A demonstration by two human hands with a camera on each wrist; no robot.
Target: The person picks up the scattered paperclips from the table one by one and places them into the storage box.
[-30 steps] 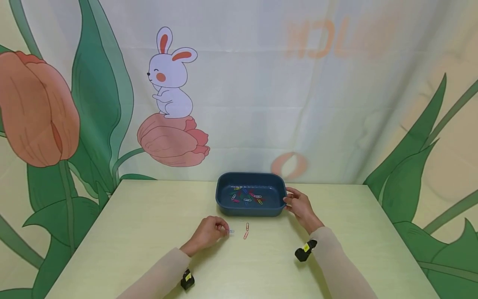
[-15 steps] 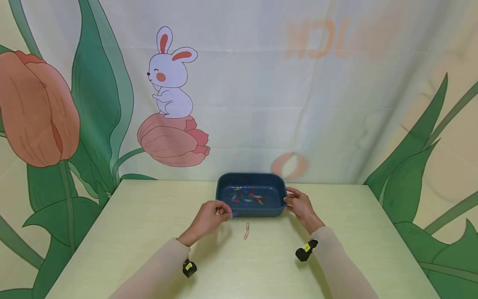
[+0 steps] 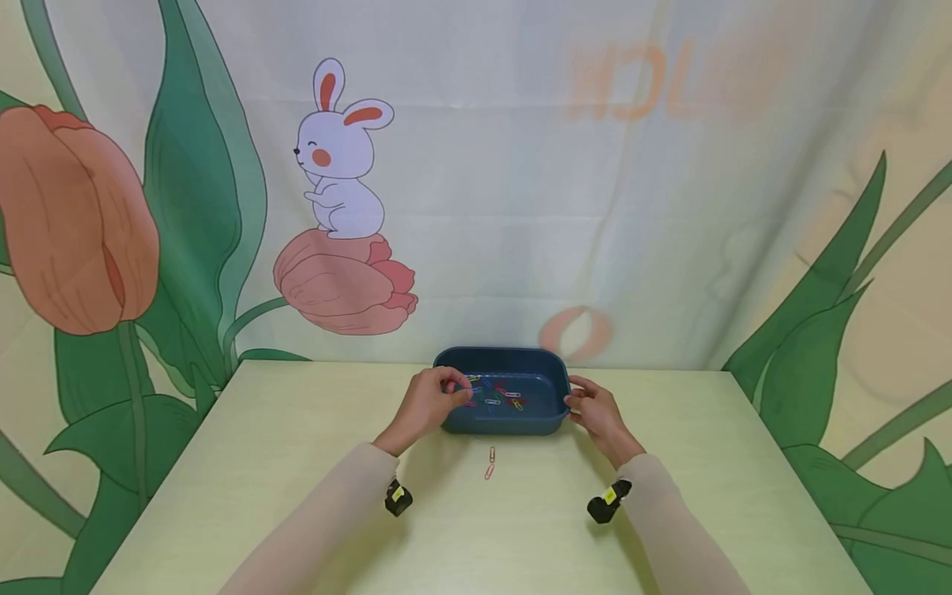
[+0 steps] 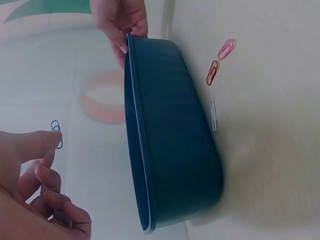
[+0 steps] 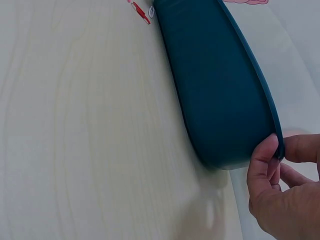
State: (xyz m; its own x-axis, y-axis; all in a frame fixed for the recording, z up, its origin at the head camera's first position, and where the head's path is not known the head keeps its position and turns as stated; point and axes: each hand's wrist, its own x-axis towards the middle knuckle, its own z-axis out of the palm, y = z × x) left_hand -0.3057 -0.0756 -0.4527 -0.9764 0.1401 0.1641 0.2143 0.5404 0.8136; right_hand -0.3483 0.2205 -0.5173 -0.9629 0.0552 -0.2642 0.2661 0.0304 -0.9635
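A blue paper clip (image 4: pixel 55 125) is pinched between thumb and fingertip of my left hand (image 3: pixel 427 406), raised over the left part of a dark blue plastic basin (image 3: pixel 506 426). Inside the basin lie several coloured paper clips (image 3: pixel 513 395), partly hidden behind that hand. My right hand (image 3: pixel 601 415) grips the basin's right-end rim, thumb and fingers on either side of the wall, as the right wrist view shows. On the table before the basin are a red paper clip (image 4: pixel 213 73), a pink paper clip (image 4: pixel 226 49) and a white paper clip (image 4: pixel 214 116) close to its wall.
The pale table (image 3: pixel 521 529) ends behind the basin at a hanging cloth backdrop (image 3: pixel 483 207) printed with a rabbit and tulips. The basin stands near that back edge. A small black camera (image 3: pixel 397 498) is worn on each wrist.
From the table in front, my left hand has carried the blue paper clip up and away, past the front rim to above the basin. My right hand stays on the rim.
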